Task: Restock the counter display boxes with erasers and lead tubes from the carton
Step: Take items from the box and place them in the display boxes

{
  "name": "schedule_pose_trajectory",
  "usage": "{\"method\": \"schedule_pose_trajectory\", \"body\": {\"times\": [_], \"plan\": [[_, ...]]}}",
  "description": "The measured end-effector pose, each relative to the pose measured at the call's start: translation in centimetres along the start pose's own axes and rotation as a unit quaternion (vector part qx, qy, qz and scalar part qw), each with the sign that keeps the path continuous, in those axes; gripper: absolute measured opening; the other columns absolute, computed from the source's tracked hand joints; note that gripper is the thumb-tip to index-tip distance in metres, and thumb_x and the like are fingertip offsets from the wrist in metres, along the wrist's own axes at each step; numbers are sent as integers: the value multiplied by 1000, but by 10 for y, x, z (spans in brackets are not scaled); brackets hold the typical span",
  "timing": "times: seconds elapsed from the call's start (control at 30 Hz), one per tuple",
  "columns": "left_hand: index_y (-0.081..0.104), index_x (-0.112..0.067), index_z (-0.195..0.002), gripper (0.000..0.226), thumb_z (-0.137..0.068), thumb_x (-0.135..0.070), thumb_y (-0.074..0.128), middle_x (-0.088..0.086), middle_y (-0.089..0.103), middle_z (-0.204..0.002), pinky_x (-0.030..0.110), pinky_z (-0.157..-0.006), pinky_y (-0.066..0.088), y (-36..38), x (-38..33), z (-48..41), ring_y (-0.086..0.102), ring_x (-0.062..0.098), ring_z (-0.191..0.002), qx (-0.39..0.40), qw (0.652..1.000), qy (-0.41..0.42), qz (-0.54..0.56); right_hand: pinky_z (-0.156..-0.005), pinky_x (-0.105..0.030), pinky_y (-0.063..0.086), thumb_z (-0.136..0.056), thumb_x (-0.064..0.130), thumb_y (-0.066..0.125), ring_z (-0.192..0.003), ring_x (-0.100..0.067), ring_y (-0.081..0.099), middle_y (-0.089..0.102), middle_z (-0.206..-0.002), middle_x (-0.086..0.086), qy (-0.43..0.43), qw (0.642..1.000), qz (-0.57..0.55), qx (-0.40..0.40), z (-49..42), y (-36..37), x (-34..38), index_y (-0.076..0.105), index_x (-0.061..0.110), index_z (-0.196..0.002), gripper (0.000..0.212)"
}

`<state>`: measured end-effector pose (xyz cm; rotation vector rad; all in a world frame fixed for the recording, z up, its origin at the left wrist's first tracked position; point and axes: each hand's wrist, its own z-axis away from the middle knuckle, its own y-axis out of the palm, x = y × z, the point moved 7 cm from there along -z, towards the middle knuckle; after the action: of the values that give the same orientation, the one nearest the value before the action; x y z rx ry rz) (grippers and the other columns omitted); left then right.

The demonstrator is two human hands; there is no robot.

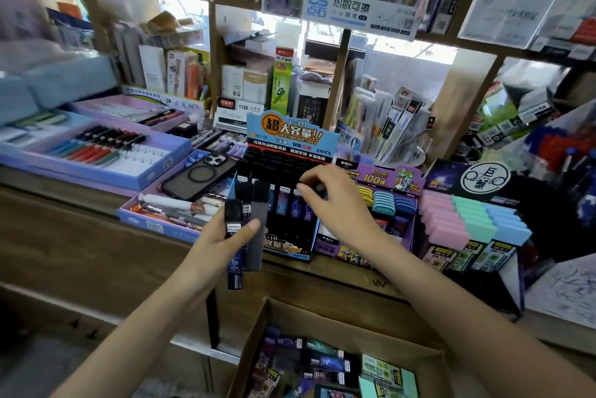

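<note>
Wooden shop counter (96,236), crowded with stationery, ran beneath shelves of packaged pens. At its centre stood a lead display box (283,136) with a blue header card, its rows holding dark tubes upright. The person's left hand (225,236) was held before the box's left side, fingers and thumb curled round a bundle of lead tubes (259,201), dark and blue, fanned upward. The right hand (338,204) hovered over the box's right part, its fingertips (304,188) drawn together, pinching the dark top of a single tube (318,186). Just right of that box sat a purple display box (380,177) with yellow, teal and blue oval erasers (383,201). Beside it, a black display box (503,178) held pink, green and blue block erasers (467,220). A phone (200,177) lay face down left of the lead box, near trays of pens (96,149). Below the counter, an open carton (322,317) held loose tubes (325,362) and a green eraser (387,381).
</note>
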<state>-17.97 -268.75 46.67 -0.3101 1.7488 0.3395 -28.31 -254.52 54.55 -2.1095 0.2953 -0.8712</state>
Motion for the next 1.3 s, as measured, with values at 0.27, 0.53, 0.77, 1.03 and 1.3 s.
{"method": "schedule_pose_trajectory", "body": {"times": [0.27,0.53,0.77,1.03,1.3], "plan": [[57,-26,-112,24,-89,-19,56,-18,71,-100,10,-73,48,17,-6,3,64,-3,-96,24,1000,16,-1,-79,-37,49,-91,23,59,-93,-27,62,65,-97,-19,127,945,-293,63,26,38,21,59,4,-92,20],[57,-11,-95,4,-93,-12,54,0,69,-72,16,-61,51,-9,-11,5,66,9,-67,-28,1000,6,-11,-61,-30,48,-92,6,52,-61,-18,55,58,-70,-8,164,873,-459,14,19,20,2,37,13,-82,19],[56,-5,-100,10,-92,-9,54,6,69,-75,21,-59,54,-33,-9,13,66,12,-65,-45,999,-28,6,-80,-33,48,-97,21,50,-83,-20,59,59,-92,-4,222,854,-470,8,7,40,-8,51,17,-98,4],[58,0,-97,13,-92,-11,54,3,70,-72,17,-53,50,-59,-6,22,66,9,-63,-70,997,-34,0,-71,-24,48,-86,18,67,-79,-13,61,64,-85,-1,122,961,-242,-45,-46,39,23,58,14,-91,11],[59,-5,-98,14,-90,-16,57,2,71,-76,19,-55,51,-76,12,25,67,11,-68,-82,995,-62,2,-81,-40,52,-83,17,70,-81,-18,64,69,-85,-2,104,980,-164,-50,-66,66,36,66,11,-88,10]]}}
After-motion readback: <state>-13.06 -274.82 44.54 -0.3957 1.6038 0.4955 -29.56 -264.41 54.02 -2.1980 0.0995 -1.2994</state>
